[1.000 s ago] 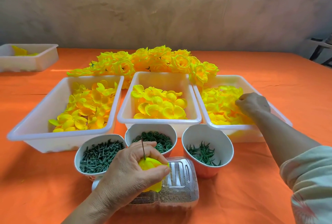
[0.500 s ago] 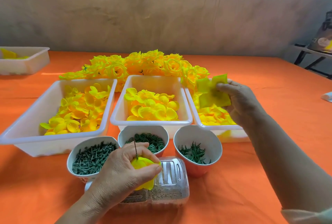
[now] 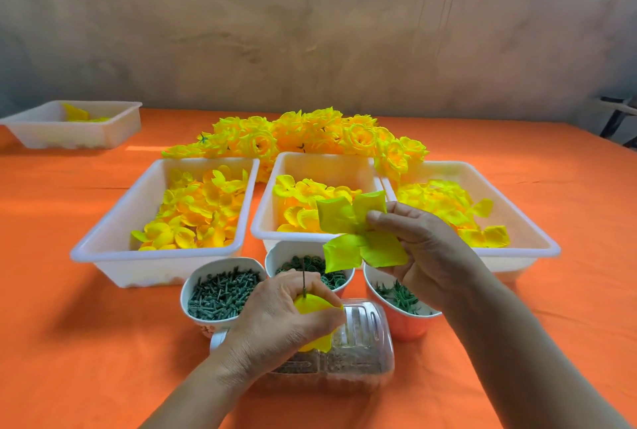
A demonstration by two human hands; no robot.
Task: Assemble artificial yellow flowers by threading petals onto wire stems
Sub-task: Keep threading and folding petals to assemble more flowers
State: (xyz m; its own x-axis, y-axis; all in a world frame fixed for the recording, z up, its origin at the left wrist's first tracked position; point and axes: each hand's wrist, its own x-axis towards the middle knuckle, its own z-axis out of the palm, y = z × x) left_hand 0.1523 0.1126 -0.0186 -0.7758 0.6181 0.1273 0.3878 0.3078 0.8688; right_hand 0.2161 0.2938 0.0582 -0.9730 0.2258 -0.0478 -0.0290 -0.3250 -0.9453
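Only the head view is on offer. A four-lobed petal piece (image 3: 358, 235) has been lifted out of the right-hand tray (image 3: 524, 253), where the right hand (image 3: 424, 249) was buried a second ago. It is now carried across in front of the middle tray (image 3: 331, 170). The piece is pinched near its centre between thumb and fingers, with its lobes spread open.

The left hand (image 3: 282, 318) has hardly been moved. It is held low over the clear plastic box (image 3: 362, 342), fingers curled round a partly built flower (image 3: 312, 304), and the wire stem (image 3: 303, 277) is left poking up between them. The stem tip and the petal piece are near each other but apart.

The pick is judged done, and threading comes next: the centre of the piece would have to be brought over the stem tip and pushed down. A centre hole cannot be made out. The cups (image 3: 224, 260) of green parts are left untouched.
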